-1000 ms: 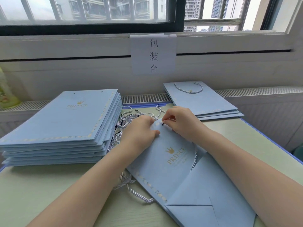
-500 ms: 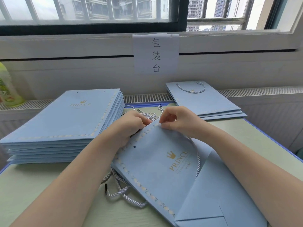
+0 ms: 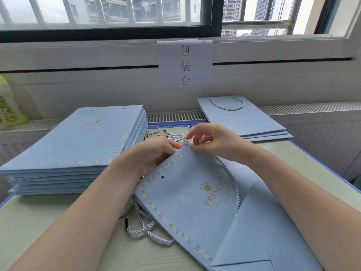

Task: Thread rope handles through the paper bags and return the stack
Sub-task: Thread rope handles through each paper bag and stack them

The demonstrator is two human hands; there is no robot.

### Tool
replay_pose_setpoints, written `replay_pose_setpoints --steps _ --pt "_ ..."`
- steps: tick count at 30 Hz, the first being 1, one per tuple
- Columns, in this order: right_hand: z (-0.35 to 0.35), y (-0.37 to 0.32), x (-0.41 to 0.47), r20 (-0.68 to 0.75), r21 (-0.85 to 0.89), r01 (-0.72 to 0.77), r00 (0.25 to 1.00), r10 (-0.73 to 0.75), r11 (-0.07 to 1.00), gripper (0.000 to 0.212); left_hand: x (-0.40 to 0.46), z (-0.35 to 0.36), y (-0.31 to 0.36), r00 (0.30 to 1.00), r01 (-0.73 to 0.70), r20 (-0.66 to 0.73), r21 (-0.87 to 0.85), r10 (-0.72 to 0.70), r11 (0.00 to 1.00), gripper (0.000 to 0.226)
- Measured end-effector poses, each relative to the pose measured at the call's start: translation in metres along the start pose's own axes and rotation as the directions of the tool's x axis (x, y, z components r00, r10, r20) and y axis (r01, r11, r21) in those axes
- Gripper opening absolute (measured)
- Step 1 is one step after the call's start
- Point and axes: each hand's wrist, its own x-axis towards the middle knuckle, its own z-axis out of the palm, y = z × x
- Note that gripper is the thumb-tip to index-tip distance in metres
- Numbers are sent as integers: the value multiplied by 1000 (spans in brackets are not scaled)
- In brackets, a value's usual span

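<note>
1. Head view, progress. A tall stack of flat blue bags [image 3: 78, 145] lies at the left of the surface [image 3: 48, 231]; its top bag shows two empty punched holes and no rope, so these appear to be waiting. A short pile of finished bags [image 3: 244, 122] lies at the far right, the top one carrying a rope handle [image 3: 227, 105]. Judged from the two piles, only a few bags are done and most are left.

2. Head view, bag in work. The current bag [image 3: 195, 202] lies slanted across the near middle of the surface. One hole [image 3: 162, 177] near its upper edge is empty. A twisted rope [image 3: 233, 184] runs down from the top corner across the printed face, so one end seems to be threaded there; whether it is knotted cannot be told.

3. Head view, loose supply. Spare ropes [image 3: 148, 229] lie partly under the bag's left edge, and more [image 3: 172, 136] lie beyond the hands.

4. Head view, left hand [image 3: 156, 153]. It is tucked at the bag's upper edge, fingers curled round that edge and partly hidden behind it.

5. Head view, right hand [image 3: 211, 141]. Thumb and forefinger pinch at the bag's top corner, where the rope starts; the other fingers are lifted and spread.
</note>
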Motion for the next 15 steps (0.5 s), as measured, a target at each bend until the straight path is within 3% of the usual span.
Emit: replay_pose_setpoints --steps 4,11,15 --pt "2 1 0 8 -40 -9 1000 10 999 28 1 2 -1 999 -27 -29 13 28 1000 22" --pt "-6 0 0 34 -336 0 999 12 942 27 2 6 -2 994 -89 -67 -39 86 995 19" --pt "-7 -5 -1 2 -314 42 999 -44 949 21 2 8 -2 994 -82 -72 -54 78 995 11"
